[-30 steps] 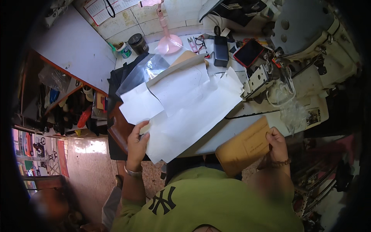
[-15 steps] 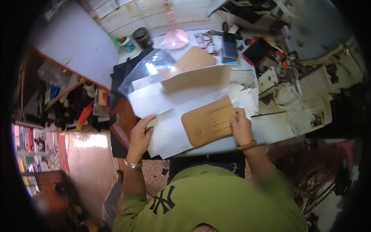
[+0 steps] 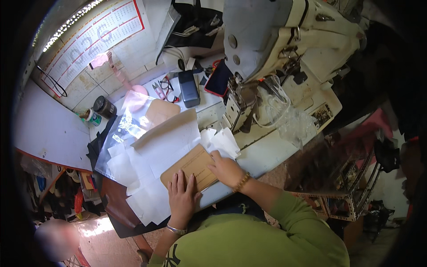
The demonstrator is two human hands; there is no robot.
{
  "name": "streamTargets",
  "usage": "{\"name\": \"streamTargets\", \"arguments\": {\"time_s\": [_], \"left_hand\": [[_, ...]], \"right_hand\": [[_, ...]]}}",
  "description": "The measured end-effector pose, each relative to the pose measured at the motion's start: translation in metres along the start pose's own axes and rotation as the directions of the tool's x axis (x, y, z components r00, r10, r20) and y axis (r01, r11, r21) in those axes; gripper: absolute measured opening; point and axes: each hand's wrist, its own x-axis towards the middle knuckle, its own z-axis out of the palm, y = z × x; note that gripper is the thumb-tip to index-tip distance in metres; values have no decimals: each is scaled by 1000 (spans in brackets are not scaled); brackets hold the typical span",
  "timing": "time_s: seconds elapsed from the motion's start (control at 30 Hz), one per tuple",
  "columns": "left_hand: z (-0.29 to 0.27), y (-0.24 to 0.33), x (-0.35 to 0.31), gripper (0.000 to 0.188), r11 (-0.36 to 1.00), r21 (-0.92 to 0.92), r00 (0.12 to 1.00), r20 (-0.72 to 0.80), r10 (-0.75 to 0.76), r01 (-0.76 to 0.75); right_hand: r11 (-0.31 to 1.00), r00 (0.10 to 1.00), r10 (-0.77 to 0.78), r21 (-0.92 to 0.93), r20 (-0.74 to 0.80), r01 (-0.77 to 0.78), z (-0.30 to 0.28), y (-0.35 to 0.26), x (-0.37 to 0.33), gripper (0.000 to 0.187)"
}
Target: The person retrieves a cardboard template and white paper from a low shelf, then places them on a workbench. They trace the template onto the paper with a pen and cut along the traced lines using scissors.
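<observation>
One tan panel (image 3: 193, 163) by bench (image 3: 266, 156) front edge: left hand (image 3: 182, 199) flat atop, right hand (image 3: 227, 171) at its edge, clamp unclear. Likely light, stiff; grip edges.

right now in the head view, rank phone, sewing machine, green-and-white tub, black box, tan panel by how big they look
1. sewing machine
2. tan panel
3. phone and black box: look alike, too close to rank
4. green-and-white tub
</observation>
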Motion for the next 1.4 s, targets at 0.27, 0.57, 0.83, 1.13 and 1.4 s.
{"name": "streamTargets", "arguments": {"time_s": [0.27,0.57,0.83,1.13,1.4], "left_hand": [[9,-4,-8,63,998,63,999,-23,23,-21],[4,-3,-8,57,997,71,1000,-31,5,-3],[-4,-2,-2,56,998,64,1000,2,0,0],[3,-4,-2,57,995,98,1000,23,-16,14],[7,-3,-2,55,992,119,999,-14,-29,30]], "right_hand": [[977,919,-10,-199,-394,-75,-105,64,-19,14],[741,622,-617,-622,-482,253,-191,74,104,5],[798,705,-601,-334,-377,502,-174,26,240,10],[936,714,-262,9,-649,352,-200,0,313,11],[889,821,-183,265,-541,373,-211,-44,345,21]]}}
